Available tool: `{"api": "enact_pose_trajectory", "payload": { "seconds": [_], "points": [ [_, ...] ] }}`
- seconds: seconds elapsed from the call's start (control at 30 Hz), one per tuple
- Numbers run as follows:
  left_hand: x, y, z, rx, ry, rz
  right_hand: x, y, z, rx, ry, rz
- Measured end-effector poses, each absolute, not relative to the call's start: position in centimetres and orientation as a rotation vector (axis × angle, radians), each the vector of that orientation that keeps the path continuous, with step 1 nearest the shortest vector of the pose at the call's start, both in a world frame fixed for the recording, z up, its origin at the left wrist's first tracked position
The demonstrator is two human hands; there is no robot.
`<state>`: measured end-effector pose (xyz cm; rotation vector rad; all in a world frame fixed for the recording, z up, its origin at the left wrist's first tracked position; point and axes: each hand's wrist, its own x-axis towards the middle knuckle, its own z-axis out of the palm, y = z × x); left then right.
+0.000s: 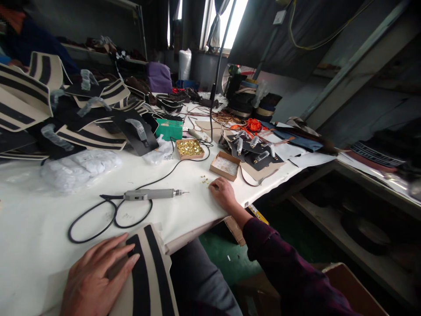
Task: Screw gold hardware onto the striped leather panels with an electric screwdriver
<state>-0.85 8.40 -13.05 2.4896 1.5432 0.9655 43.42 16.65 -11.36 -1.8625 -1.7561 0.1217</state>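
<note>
Honestly, markings on the grey power driver [151,194] are too small to read. Left hand [95,274] lies loosely spread on the striped panel [143,276] at the table edge [184,230]; right hand [222,193] curls by gold bits [204,177], can't tell if it's gripping any.

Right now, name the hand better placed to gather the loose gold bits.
Probably the right hand: it is beside the gold bits, while the left hand rests on the striped panel.

A bright window [237,19] faces me, top centre.
Lower left of it I see a white roll [184,65] near a purple object [159,77]; an orange bundle [253,125] lies right of centre.
</note>
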Motion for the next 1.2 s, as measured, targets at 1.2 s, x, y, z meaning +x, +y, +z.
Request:
{"api": "enact_pose_trajectory", "payload": {
  "seconds": [1.2],
  "points": [
    [-1.0, 8.4, -13.7, 2.489, 1.562, 0.932, 43.6, 19.3, -9.2, -2.137, -1.735, 0.066]
  ]
}}
